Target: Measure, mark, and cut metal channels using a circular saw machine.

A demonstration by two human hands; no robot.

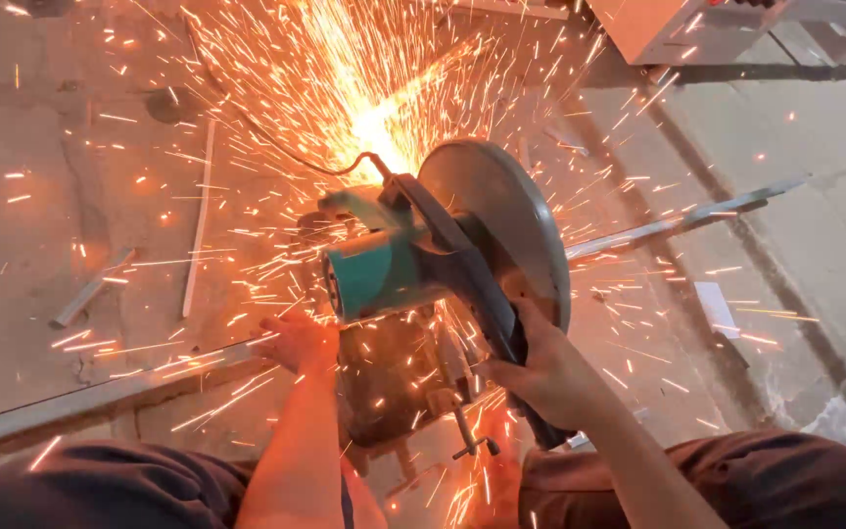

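The person crouches on the concrete floor (pixel 31 196) over a teal-bodied chop saw with a grey round blade guard (pixel 423 260), in the middle of the frame. The right hand (pixel 540 372) is closed tightly around the black handle (pixel 501 323) of the saw, fingers wrapped fully, nothing more in it. The left hand (pixel 296 338) lies on the long grey metal bar (pixel 80 407), its fingers (pixel 271 328) bent over it, just left of the saw base; how firmly it grips I cannot tell.

The bar runs from the lower left of the frame, under the blade, and continues to the upper right. It lies under the left fingers and passes well below the right fingers, which touch only the handle. A big spray of orange sparks (pixel 364 88) flies toward the upper centre.

To do this cut well, I think the handle should go down slowly with even pressure, the bar should be pressed flat so it does not turn, and the left fingers should stay well apart from the blade.
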